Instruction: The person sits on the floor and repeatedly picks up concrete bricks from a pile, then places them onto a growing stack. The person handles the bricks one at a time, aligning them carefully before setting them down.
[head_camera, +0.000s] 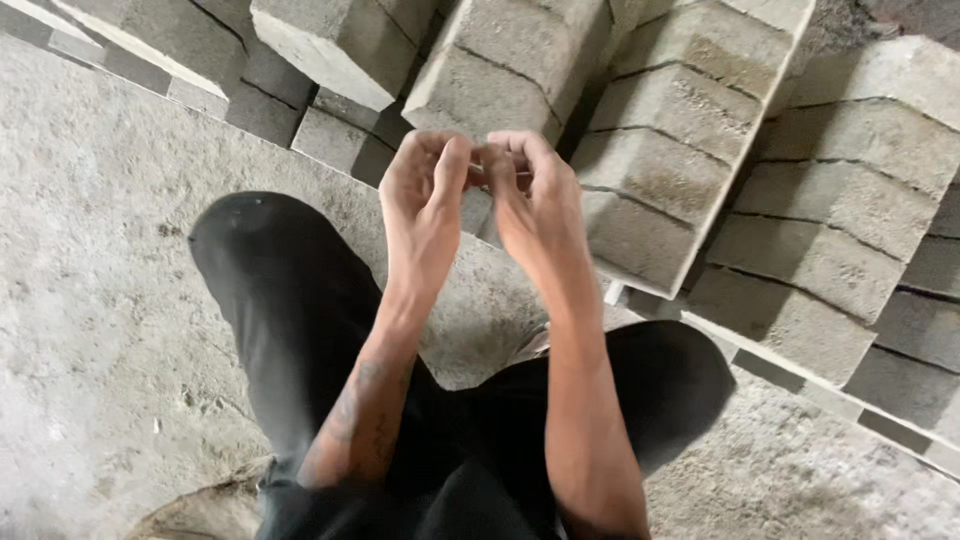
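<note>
My left hand (425, 195) and my right hand (535, 195) are raised in front of me, fingertips meeting at the middle. The fingers of both are curled and pinched together around something small between them; what it is cannot be made out. Both forearms reach up from the bottom of the view over my black-trousered legs (300, 330). Just beyond the hands lie grey concrete blocks (650, 170).
Stacks of grey concrete blocks (830, 220) lean in rows across the top and right, resting on thin boards (780, 365). More blocks (330, 45) lie at the top left. Rough concrete floor (90, 300) spreads at the left and bottom right.
</note>
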